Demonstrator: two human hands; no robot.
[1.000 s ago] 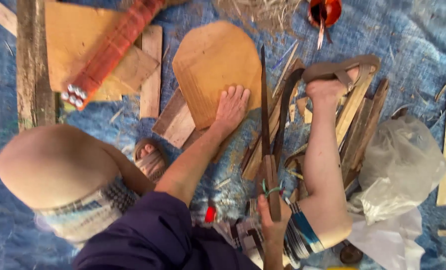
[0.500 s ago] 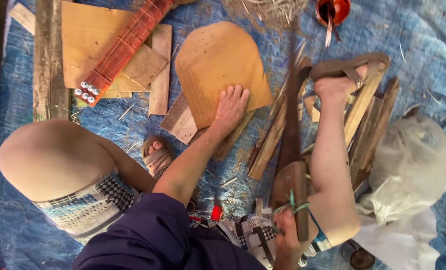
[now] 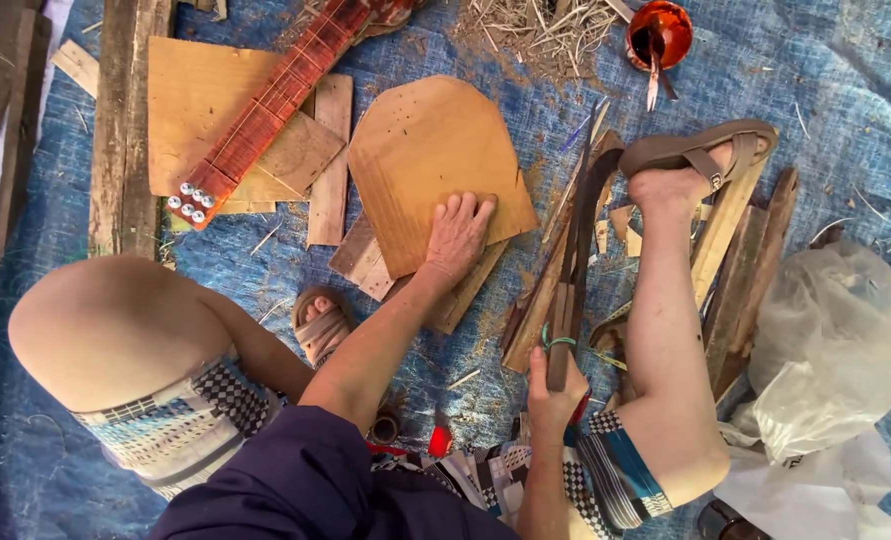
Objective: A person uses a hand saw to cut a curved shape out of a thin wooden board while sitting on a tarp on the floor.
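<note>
My left hand lies flat, fingers spread, on the near edge of a shield-shaped plywood piece that rests on wooden offcuts on the blue tarp. My right hand grips the handle of a long, thin, dark blade tool, which has a green band around it near the grip. The tool points away from me and runs just right of the plywood. My right foot, in a brown sandal, rests on slats beside the tool's tip. My left foot is tucked under my arm.
A stringed-instrument neck with a red fretboard lies on plywood sheets at the back left, beside a long plank. An orange cup with a brush and wood shavings sit at the back. Crumpled plastic bags lie at the right.
My right hand has moved the tool a little forward, so its blade now lies closer to my right foot. My left hand stays pressed on the plywood. The view has shifted slightly.
</note>
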